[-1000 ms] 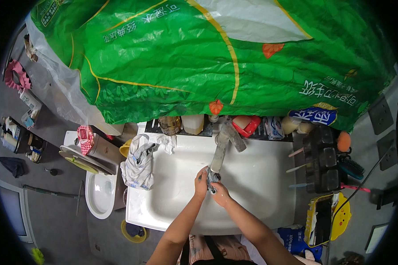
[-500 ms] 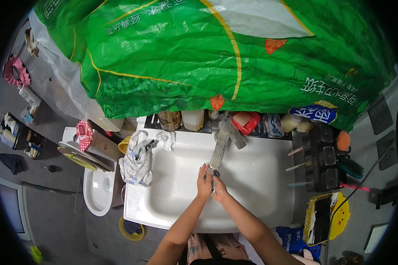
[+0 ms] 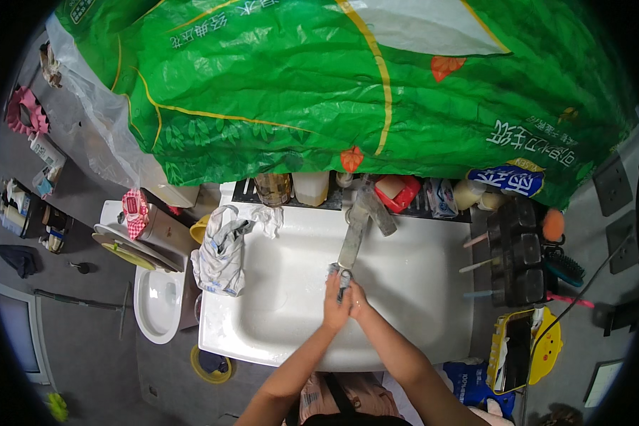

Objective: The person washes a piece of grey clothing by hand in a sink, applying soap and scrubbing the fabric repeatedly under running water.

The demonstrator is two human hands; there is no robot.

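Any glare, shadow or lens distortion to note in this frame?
Head view: glare on green packaging; head view: shadow in the white sink, right of the faucet; head view: black fisheye corners; head view: grey item between left hand and right hand unidentifiable.

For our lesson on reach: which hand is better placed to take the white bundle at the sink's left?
Probably the left hand: it is nearer the white bundle; the right hand is farther away.

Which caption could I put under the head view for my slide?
Left hand and right hand hold a small greyish item at the faucet, over a white sink.
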